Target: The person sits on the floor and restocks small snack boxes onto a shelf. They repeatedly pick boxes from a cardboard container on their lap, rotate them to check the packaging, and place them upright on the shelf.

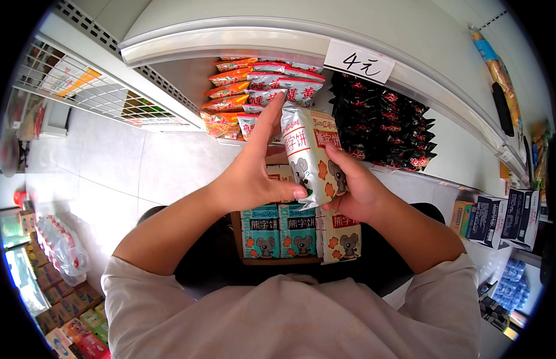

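Note:
My right hand [361,186] grips a cream-and-white biscuit packet [325,166] with koala pictures, its thumb on the front. Whether this is one packet or two pressed together I cannot tell. My left hand [251,175] spans the packet's left side, thumb at the lower end and index finger by the top; its other fingers are mostly hidden. Below, at my lap, sits an open cardboard box [278,261] holding teal biscuit packets [298,233] and a cream biscuit packet [343,238].
Ahead, a shelf with a raised front rail [242,38] and handwritten price card [359,62] bears orange snack bags [231,101], silver-and-red snack bags [300,89] and black snack bags [381,121]. A wire rack [103,92] stands left. Dark cartons [488,220] stand right, and shrink-wrapped bottles [62,247] lower left.

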`<state>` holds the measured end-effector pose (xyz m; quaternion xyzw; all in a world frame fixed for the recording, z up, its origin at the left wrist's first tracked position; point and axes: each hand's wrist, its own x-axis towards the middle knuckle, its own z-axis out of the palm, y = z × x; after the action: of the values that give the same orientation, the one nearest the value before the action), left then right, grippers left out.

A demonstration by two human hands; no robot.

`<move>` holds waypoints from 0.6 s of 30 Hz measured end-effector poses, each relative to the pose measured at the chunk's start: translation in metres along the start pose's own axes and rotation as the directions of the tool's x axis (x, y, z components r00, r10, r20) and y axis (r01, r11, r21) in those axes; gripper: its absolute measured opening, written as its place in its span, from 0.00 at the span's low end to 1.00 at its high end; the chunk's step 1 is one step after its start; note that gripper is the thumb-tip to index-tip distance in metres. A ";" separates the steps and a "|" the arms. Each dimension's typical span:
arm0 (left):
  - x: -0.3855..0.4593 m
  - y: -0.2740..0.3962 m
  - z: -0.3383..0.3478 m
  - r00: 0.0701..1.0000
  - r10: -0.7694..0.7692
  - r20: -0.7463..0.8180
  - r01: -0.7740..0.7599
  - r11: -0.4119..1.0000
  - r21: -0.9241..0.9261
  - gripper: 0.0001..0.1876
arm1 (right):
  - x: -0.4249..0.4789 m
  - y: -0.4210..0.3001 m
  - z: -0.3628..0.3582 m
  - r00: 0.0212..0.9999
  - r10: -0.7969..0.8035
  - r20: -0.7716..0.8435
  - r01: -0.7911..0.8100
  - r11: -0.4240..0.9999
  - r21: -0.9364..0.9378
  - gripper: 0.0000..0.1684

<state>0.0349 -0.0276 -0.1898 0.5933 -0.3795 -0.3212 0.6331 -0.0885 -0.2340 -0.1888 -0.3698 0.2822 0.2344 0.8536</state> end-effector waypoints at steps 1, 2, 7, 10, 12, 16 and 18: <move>0.000 0.004 0.003 1.000 -0.008 -0.003 0.008 1.000 -0.005 0.74 | -0.001 0.000 0.003 1.000 -0.012 -0.009 0.012 1.000 -0.019 0.30; 0.000 0.006 0.004 1.000 -0.016 -0.005 0.016 1.000 -0.011 0.74 | -0.002 0.000 0.006 1.000 -0.023 -0.018 0.023 0.999 -0.037 0.30; 0.001 0.005 -0.003 0.996 -0.078 -0.040 0.074 0.991 -0.110 0.61 | -0.001 0.006 0.007 0.999 -0.023 0.024 0.024 0.999 -0.044 0.31; 0.005 -0.002 -0.012 0.997 -0.049 -0.058 0.040 0.989 -0.142 0.45 | 0.000 0.009 0.006 0.997 -0.044 0.059 0.047 0.998 -0.052 0.31; 0.005 -0.002 -0.016 0.986 -0.141 -0.083 0.122 0.971 -0.204 0.36 | 0.000 0.009 0.006 0.997 -0.044 0.068 0.048 0.997 -0.064 0.32; 0.006 0.004 -0.014 0.885 -0.438 -0.157 0.348 0.847 -0.401 0.29 | -0.007 -0.001 0.012 0.998 0.003 0.062 0.004 0.993 -0.122 0.30; 0.006 0.004 -0.009 0.816 -0.555 -0.158 0.352 0.695 -0.626 0.31 | -0.009 -0.002 0.016 0.998 -0.007 0.070 0.015 0.993 -0.118 0.30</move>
<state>0.0457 -0.0275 -0.1850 0.4973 0.0090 -0.4621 0.7342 -0.0891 -0.2250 -0.1725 -0.4129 0.2360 0.2586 0.8408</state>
